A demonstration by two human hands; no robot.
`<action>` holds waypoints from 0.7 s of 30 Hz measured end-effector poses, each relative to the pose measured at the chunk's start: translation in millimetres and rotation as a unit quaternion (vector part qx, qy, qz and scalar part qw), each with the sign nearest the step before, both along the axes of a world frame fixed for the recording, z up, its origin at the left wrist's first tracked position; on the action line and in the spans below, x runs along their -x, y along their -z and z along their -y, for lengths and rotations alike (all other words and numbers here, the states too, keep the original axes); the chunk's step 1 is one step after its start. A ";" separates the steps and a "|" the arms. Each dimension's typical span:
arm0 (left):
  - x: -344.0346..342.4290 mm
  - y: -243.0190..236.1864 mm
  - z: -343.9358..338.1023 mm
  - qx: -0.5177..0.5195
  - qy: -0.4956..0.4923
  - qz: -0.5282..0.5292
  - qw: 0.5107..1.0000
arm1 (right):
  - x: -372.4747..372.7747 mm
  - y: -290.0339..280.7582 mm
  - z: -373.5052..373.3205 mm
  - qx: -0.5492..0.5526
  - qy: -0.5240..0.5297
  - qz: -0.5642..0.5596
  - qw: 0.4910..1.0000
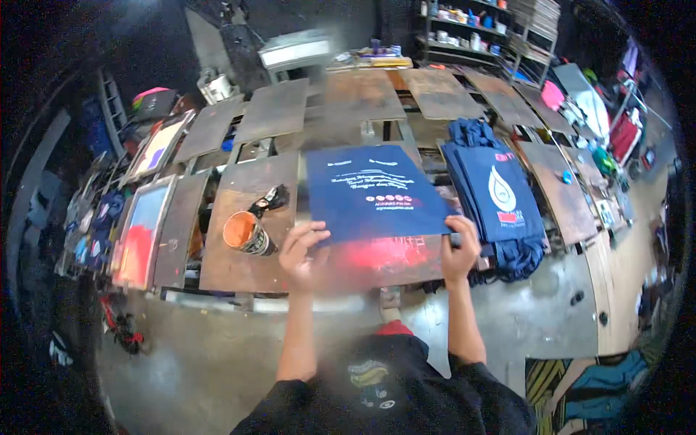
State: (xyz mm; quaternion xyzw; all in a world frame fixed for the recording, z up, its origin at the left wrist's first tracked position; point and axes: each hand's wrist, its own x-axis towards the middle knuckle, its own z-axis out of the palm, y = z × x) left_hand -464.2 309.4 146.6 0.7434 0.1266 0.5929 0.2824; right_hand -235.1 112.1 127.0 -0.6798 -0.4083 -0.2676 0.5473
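A dark navy fabric piece (373, 185) with white printed lettering and small pink-and-white round marks lies spread over the central board, its near edge lifted between my hands. My left hand (301, 250) pinches its near left corner; my right hand (458, 246) grips the near right corner, thumb underneath. Below that edge the board (384, 264) shows bright red smears. To the left, a tub (239, 232) with orange contents and a dark crumpled item (270, 199) sit on a brown board. A stack of navy bags (486, 188) with a white drop print is at the right.
Rows of flat boards (272, 109) on a metal frame fill the middle. Framed screens (143, 221) stand at the left. A shelf rack (467, 40) holds containers at the back, and clutter (627, 138) lines the right wall. A patterned mat (580, 388) lies at lower right.
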 end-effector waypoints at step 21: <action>45.5 267.6 -2.5 0.196 0.077 -0.281 0.936 | 37.6 208.3 22.5 0.245 0.015 -0.149 0.958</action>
